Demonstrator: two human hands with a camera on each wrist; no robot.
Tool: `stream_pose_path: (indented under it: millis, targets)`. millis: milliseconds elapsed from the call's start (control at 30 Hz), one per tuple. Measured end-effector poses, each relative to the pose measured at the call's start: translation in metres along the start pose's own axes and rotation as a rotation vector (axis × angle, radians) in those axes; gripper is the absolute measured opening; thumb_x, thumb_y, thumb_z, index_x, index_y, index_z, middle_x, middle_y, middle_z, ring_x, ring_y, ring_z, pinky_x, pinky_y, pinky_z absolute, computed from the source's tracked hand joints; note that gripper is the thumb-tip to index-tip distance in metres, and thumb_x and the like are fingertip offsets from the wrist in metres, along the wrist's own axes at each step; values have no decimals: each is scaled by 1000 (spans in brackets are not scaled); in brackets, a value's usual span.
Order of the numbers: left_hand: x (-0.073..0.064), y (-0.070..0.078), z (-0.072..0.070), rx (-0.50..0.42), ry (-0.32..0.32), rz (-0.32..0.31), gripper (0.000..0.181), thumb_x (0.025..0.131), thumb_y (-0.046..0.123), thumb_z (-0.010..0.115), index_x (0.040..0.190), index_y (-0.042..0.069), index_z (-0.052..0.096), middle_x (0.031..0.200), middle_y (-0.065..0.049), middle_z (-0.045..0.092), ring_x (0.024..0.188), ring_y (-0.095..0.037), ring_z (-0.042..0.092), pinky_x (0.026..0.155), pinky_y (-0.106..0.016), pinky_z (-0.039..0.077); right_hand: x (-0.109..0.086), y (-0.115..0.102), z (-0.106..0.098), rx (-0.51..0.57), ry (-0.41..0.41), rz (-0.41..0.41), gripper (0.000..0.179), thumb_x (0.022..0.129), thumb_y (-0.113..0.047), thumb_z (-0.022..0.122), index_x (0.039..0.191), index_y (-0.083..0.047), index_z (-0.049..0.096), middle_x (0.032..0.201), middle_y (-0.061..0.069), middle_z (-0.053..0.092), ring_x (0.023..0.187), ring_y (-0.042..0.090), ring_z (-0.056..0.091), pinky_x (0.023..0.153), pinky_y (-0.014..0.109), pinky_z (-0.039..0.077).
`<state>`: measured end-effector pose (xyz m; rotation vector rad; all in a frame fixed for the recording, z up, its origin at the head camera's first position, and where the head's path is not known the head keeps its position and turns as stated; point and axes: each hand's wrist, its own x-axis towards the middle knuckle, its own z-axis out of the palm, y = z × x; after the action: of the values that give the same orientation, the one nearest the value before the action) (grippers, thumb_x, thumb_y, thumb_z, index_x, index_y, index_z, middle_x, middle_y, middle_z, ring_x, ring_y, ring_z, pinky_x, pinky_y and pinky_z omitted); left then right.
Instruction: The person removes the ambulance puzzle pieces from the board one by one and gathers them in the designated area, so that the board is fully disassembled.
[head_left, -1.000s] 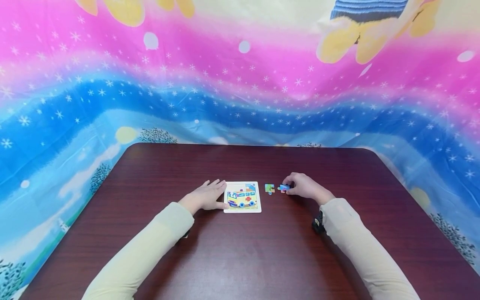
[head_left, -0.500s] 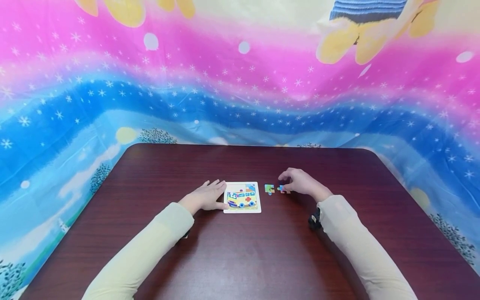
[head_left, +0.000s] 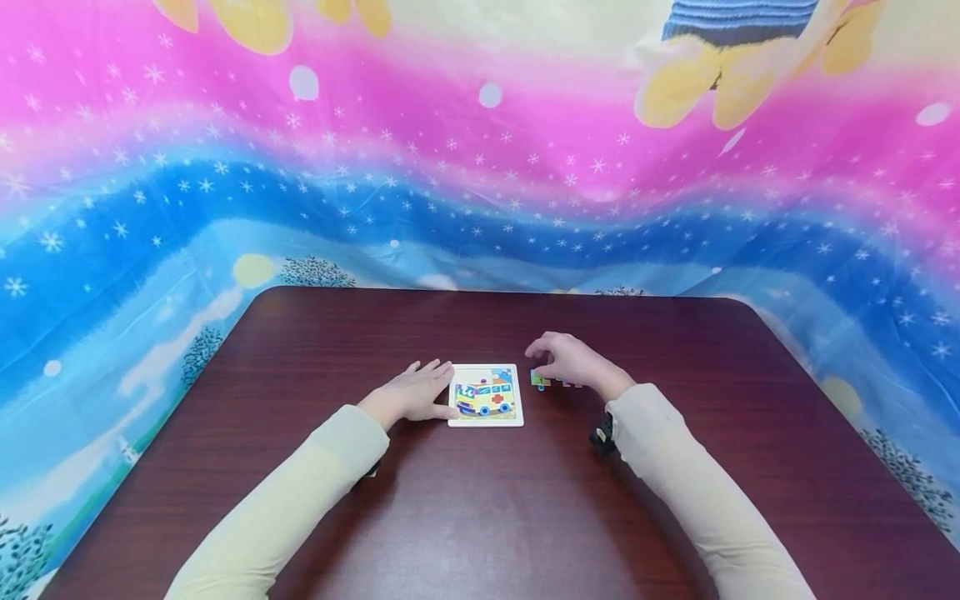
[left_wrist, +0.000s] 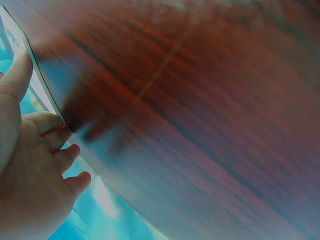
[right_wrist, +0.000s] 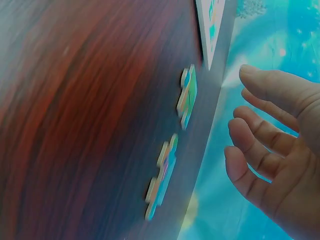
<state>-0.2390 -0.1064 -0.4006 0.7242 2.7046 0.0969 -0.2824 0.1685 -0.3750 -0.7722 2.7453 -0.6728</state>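
My left hand [head_left: 411,393] lies at the left edge of a white-framed jigsaw board [head_left: 487,423], its thumb and fingertips on the frame. An ambulance picture fills most of the board, and a pale gap shows along its top left. To the right, my right hand [head_left: 576,364] hovers over two loose puzzle pieces with its fingers loosely bent and nothing between them. The right wrist view has both lying flat on the table: a green puzzle piece [right_wrist: 190,97] nearer the board, and a blue-and-pink puzzle piece [right_wrist: 165,175] farther off. From the head, the hand partly hides both.
The dark red-brown wooden table [head_left: 450,508] stretches around the board. Behind it and along both sides hangs a colourful cloth [head_left: 450,192] with snowflakes. A black wrist camera [head_left: 602,435] shows beneath the right sleeve.
My right hand has let go of the blue-and-pink piece, lifted and moved left to above the green piece. The left hand and the board have stayed in place.
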Motion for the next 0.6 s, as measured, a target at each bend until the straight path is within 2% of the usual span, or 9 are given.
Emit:
stream_pose_path:
  millis: [100,200,300,467,600]
  targets:
    - [0,0,0,-1,0,1,82,89,53,49,146,2,20,151,-9,18,138,-25,10,109,-44,8,5,-6,5,-12,0,-6,33,82,-10,70,114,-5,63,104,8,55,65,20,55,50,28,49]
    - [-1,0,0,-3,-1,-2,82,89,53,49,146,2,19,151,-9,17,138,-25,10,110,-44,8,10,-11,10,-45,9,-34,34,80,-12,72,113,-6,65,102,7,57,78,17,53,62,28,49]
    - [-1,0,0,-9,0,-2,82,89,52,49,146,2,19,151,-9,17,138,-25,10,110,-44,8,14,-16,14,-56,-1,-39,34,80,-15,73,112,-7,65,100,5,58,79,17,52,69,29,47]
    - [0,-1,1,-20,3,-4,82,89,52,50,146,2,20,151,-9,17,138,-25,10,109,-45,8,18,-23,21,-53,-32,-42,32,80,-14,72,111,-8,66,100,4,58,77,17,50,67,28,46]
    - [1,-1,1,-25,1,-12,82,89,53,50,146,2,20,151,-8,17,138,-25,10,110,-44,8,21,-26,26,-78,-51,-91,29,81,-13,71,109,-9,67,97,3,58,74,16,49,65,27,45]
